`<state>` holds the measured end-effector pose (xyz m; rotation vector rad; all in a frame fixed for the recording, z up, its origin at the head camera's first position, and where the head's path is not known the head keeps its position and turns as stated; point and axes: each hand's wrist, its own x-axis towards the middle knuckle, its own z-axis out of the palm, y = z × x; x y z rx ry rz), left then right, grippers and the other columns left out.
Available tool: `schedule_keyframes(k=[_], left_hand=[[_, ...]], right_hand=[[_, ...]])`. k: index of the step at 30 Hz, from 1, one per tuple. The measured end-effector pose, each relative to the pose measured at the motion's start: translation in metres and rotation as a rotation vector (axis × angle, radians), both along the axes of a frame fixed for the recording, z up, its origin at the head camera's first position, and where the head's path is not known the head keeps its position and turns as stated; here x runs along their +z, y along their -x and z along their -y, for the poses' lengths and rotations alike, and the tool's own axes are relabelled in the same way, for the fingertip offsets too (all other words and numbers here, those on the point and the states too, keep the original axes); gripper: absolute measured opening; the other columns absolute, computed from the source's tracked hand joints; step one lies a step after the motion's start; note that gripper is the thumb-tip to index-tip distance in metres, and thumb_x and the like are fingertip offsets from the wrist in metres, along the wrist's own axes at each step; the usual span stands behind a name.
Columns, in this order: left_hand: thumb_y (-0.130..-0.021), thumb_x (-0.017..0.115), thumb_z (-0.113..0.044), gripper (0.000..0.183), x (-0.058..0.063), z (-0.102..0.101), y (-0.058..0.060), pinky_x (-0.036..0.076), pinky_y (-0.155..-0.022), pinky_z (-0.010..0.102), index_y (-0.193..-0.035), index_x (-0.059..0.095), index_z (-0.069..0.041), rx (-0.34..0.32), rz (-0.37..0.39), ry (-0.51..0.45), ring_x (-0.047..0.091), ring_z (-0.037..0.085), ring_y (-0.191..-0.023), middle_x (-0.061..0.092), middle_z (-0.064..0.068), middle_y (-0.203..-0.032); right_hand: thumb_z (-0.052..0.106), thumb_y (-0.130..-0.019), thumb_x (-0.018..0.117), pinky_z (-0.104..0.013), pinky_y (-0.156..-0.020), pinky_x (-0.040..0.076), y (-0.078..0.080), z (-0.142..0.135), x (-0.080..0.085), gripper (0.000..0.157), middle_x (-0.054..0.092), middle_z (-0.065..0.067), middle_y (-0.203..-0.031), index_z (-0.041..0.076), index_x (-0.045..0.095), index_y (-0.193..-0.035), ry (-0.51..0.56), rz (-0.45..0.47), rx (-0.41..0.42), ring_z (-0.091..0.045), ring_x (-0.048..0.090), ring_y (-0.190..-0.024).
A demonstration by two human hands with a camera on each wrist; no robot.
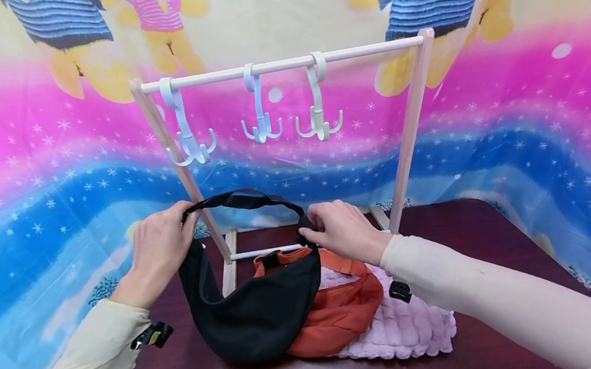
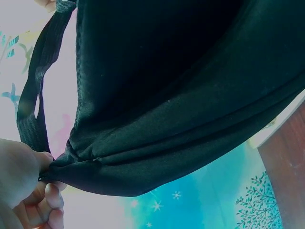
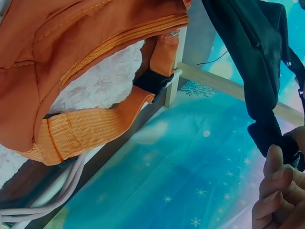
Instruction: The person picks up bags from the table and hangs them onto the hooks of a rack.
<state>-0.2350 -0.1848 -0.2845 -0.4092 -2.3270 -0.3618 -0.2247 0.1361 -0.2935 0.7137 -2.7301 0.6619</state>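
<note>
A black shoulder bag [image 1: 254, 321] hangs between my two hands, its strap [image 1: 244, 199] arched above the opening. My left hand [image 1: 160, 247] pinches the bag's left end where strap and body meet, a grip also seen in the left wrist view. With thumb and fingers, my right hand [image 1: 348, 229] holds the strap's right end. Behind the black bag lies an orange waist bag [image 1: 342, 314] with a zip and webbing belt [image 3: 95, 126]. Under it spreads a pink quilted plush bag or cloth [image 1: 421, 322]; which of these it is I cannot tell.
A wooden rack [image 1: 411, 135] with a white top rail [image 1: 358, 53] stands on the dark red table [image 1: 467, 252]. Three white hooks hang from the rail: a left one [image 1: 187, 129], a middle one [image 1: 260, 112] and a right one [image 1: 319, 104]. A printed backdrop [image 1: 532, 148] surrounds the table.
</note>
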Motion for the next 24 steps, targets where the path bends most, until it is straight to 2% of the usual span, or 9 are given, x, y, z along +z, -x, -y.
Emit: schedule_keyframes(k=[11, 24], left_hand=[[-0.095, 0.070, -0.014, 0.013, 0.0011, 0.0018, -0.0018, 0.025, -0.043, 0.030, -0.100, 0.073, -0.003, 0.017, -0.043, -0.009, 0.044, 0.022, -0.045, 0.063, 0.013, -0.061], [-0.095, 0.070, -0.015, 0.014, 0.0068, 0.0022, -0.0039, 0.031, -0.045, 0.035, -0.102, 0.073, -0.003, 0.018, -0.042, -0.038, 0.050, 0.028, -0.050, 0.068, 0.016, -0.068]], right_hand=[[0.030, -0.096, 0.070, -0.025, -0.047, 0.025, -0.0006, 0.0012, 0.0053, 0.030, 0.038, 0.005, -0.054, 0.017, 0.053, -0.076, 0.021, -0.025, 0.023, -0.011, 0.040, -0.046], [0.031, -0.097, 0.069, -0.026, -0.048, 0.025, -0.0008, 0.0037, 0.0103, 0.033, 0.036, 0.005, -0.054, 0.017, 0.049, -0.073, 0.031, -0.048, 0.029, -0.011, 0.039, -0.046]])
